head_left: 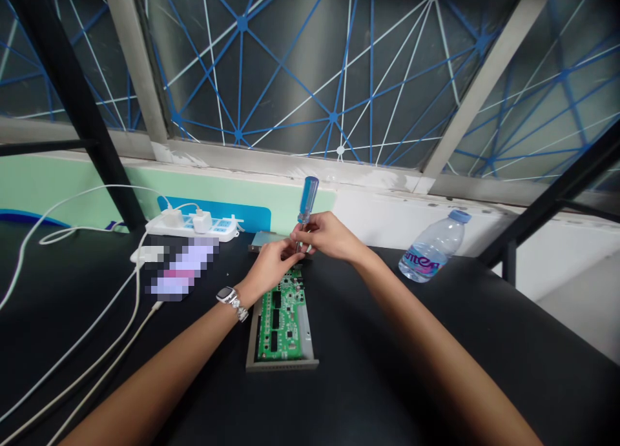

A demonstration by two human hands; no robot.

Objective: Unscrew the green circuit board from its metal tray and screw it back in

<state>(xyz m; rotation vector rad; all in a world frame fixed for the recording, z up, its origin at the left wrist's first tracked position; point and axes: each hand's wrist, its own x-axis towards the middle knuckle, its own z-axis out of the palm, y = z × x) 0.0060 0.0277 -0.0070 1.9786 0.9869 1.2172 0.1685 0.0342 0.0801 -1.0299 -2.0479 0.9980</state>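
A screwdriver (309,197) with a clear blue handle stands nearly upright, handle up. My right hand (327,235) is closed around it just below the handle, with the fingertips on its shaft. Close against it, my left hand (274,265) pinches the lower shaft between thumb and fingers; the tip is hidden behind them. Under the hands lies a green circuit board (285,310) in a grey metal tray (282,366) with a raised rim. The far end of the board is covered by my left hand. A watch (227,295) and a metal bracelet are on my left wrist.
Behind my hands lies a flat metal piece (261,239). A white power strip (220,226) with plugged chargers stands at the back left. White cables (138,284) run across the black table (387,368) near a blurred-out phone-like object (184,272). A water bottle (433,246) leans at the right.
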